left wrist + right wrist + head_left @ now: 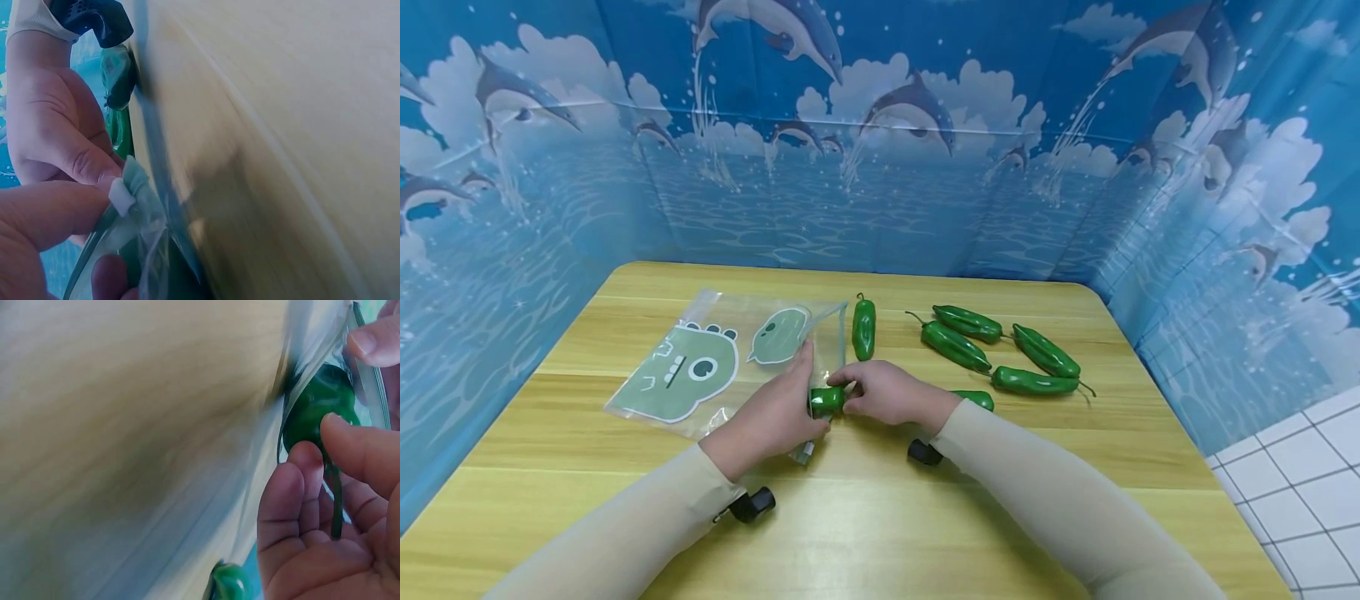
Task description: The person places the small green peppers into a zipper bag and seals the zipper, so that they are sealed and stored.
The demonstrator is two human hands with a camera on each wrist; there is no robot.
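Note:
A clear zip bag [692,371] with green cartoon monster prints lies on the table, its mouth facing right. My left hand [775,412] grips the bag beside the mouth; in the left wrist view the thumb and fingers hold the bag's edge [134,187]. Between thumb and fingers, my right hand [887,392] pinches the stem end of a green pepper [325,403]. That pepper is partly inside the bag mouth, its stem hanging over the right palm. Another green pepper [973,399] lies partly hidden behind the right wrist.
One green pepper [864,329] lies upright in view just right of the bag. Several more peppers [966,322] are grouped on the right of the wooden table [880,533]. A blue dolphin-print curtain [880,208] borders the table's back and sides.

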